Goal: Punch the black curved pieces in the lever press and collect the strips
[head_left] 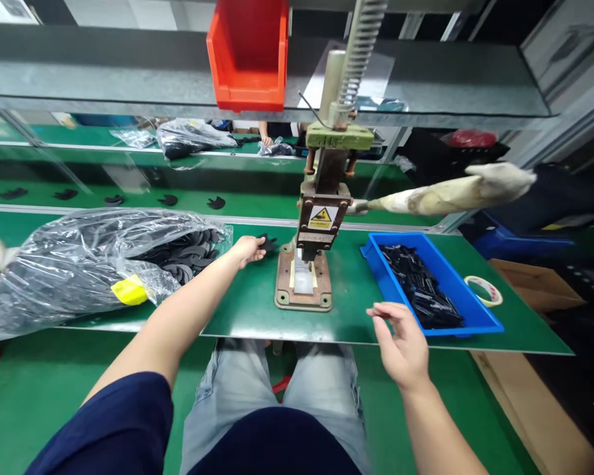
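My left hand (248, 251) pinches a flat black curved part (266, 244) just left of the hand press (321, 211). Under the press's ram, a pale block (303, 280) sits on the brown metal base (284, 298). My right hand (400, 340) hovers by the table's front edge, fingers curled and thumb apart, with nothing visible in it. Beside it stands a blue tray (376, 264) holding many small black pieces (420, 285). At the left lies a clear plastic bag (74, 264), its mouth showing a pile of black curved parts (191, 254).
The press lever (440, 196), wrapped in pale cloth, sticks out to the right. A tape roll (483, 291) lies beyond the tray. Several black parts (168, 200) lie spaced along a green surface behind. Overhead, a red bin (250, 86) rests on the shelf. Another person's hand (267, 140) shows behind.
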Motion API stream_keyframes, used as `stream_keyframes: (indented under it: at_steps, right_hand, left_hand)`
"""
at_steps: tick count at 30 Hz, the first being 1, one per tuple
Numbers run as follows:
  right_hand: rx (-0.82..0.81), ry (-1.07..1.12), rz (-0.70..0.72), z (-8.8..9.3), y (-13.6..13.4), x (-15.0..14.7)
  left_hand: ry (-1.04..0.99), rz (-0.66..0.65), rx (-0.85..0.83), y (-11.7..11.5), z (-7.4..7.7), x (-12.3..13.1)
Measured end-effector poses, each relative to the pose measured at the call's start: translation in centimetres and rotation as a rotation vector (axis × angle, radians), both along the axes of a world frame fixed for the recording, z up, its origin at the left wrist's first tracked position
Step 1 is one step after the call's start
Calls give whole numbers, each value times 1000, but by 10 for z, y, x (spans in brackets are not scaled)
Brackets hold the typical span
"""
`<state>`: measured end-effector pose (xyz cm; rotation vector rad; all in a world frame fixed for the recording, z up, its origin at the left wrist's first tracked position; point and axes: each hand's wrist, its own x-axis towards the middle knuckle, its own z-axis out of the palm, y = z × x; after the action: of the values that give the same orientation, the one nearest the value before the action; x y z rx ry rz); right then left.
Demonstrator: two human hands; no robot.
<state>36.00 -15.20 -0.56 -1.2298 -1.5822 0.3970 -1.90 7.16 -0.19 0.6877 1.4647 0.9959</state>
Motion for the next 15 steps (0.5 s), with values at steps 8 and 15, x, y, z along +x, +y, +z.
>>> stream_keyframes:
  at_steps: [8, 15]
  right_hand:
    - [-266, -377, -293, 22, 23, 96]
    - [-598, -796, -199, 16, 97, 174]
  left_hand:
    - [-20, 35, 135, 50, -18, 28]
    - [37, -79, 165, -18, -38, 9]
